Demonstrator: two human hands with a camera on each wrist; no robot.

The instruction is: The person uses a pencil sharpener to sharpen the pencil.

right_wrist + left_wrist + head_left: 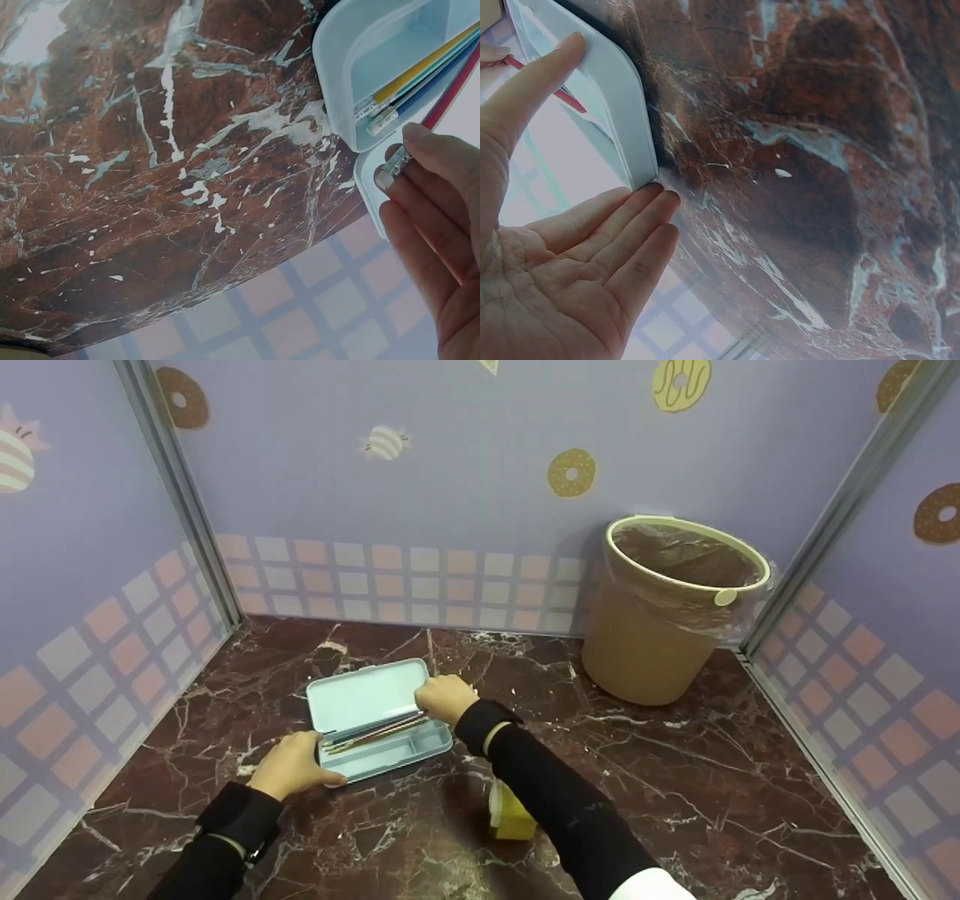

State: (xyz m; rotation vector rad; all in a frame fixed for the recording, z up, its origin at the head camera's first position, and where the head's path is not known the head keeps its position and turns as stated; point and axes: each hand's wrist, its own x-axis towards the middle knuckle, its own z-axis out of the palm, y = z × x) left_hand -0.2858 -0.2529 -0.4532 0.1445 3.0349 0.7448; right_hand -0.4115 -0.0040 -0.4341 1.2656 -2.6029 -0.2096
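A pale blue pencil case (367,766) lies on the marbled surface, its lid (364,694) folded back. Several pencils lie in its long compartment, among them a yellow pencil (411,79) and a blue pencil (421,95) with white eraser ends. At the case's left end is my left hand (289,765). Its straight thumb lies over the rim and its straight fingertips touch the corner. Over the right part of the case, my right hand (448,697) pinches a red pencil (450,91) near its eraser end. The red pencil's tip is hidden in the right wrist view.
A beige trash bin (645,660) with a clear plastic liner stands at the back right against the patterned wall (465,495). A yellow object with a white rim (514,819) sits near the front, partly behind my right forearm. Side walls border the surface.
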